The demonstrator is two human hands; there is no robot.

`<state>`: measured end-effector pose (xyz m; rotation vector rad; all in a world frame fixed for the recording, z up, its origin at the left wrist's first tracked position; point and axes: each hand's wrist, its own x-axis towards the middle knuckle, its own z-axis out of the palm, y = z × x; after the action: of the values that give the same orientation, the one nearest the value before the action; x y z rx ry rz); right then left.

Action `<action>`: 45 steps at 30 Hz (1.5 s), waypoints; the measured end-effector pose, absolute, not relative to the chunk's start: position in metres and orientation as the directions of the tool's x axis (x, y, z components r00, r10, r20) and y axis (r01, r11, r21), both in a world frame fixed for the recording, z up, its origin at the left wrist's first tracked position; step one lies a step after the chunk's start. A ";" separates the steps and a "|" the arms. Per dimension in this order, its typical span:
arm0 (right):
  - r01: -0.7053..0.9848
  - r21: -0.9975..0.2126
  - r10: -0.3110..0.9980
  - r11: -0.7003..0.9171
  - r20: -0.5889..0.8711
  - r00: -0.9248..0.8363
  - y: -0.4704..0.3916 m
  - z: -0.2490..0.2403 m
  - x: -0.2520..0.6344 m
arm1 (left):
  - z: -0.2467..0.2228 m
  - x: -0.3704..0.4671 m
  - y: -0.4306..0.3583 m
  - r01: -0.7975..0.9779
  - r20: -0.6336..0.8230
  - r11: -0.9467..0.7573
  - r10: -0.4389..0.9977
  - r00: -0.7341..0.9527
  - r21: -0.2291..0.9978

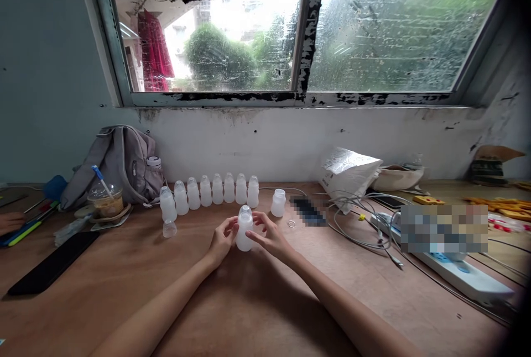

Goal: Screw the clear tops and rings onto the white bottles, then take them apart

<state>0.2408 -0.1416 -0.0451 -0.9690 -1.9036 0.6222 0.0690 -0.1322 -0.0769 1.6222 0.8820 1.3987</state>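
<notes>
Evidently, the item under handling is a frosted white plastic bottle with a clear domed top (244,234). It is upright, or nearly so, mid-way across the brown wooden tabletop (186,302), straight before the person; whether its base bears on the surface cannot be confirmed.

The left hand (224,242) is curled in from its side, thumb and forefinger drawn close against the body of the bottle. The right hand (267,235) is more loosely bent, its thumb laid across the front and its fingers arched about the shoulder; some fingertips are hidden. Both appear to have light hold of the bottle, presumably because a two-sided grip steadies a slim, smooth body.

Behind, towards the wall, a row of eight frosted white capped bottles (206,192) stands upright, seemingly ranged there to leave working room in front. A small clear plastic dome (169,229) sits just before the leftmost.

To the right, near the right hand, stands a frosted white open-necked bottle (278,204), with a thin pale ring (291,224) lying beside it; both appear to be kept within easy reach. A tangle of grey cables (352,224) lies further off.
</notes>
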 end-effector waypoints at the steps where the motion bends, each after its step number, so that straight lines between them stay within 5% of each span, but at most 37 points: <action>1: 0.371 -0.729 0.817 0.575 0.497 -0.292 -0.141 -0.042 0.240 | -0.076 0.069 -0.133 0.009 0.431 -0.437 0.891 0.143 0.899; 11: 0.496 -0.516 0.713 0.699 0.565 -0.416 -0.125 -0.007 0.229 | -0.071 0.070 -0.137 0.025 0.394 -0.400 0.911 0.119 0.916; 27: 0.916 -0.256 0.851 0.310 0.505 -0.146 -0.049 0.056 0.279 | -0.088 0.064 -0.122 0.074 0.286 -0.285 0.958 -0.011 0.956; 34: 0.969 -0.203 0.920 0.141 0.388 -0.052 -0.015 0.038 0.280 | -0.088 0.064 -0.121 0.109 0.273 -0.270 0.962 -0.021 0.957; 45: 0.974 -0.199 0.930 0.110 0.367 -0.030 0.002 0.007 0.282 | -0.089 0.062 -0.119 0.240 0.319 -0.305 0.948 -0.020 0.922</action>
<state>0.2824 0.0017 0.0071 -1.8524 -1.9928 -0.1477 0.0622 -0.1186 -0.0893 1.5999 1.2618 1.3689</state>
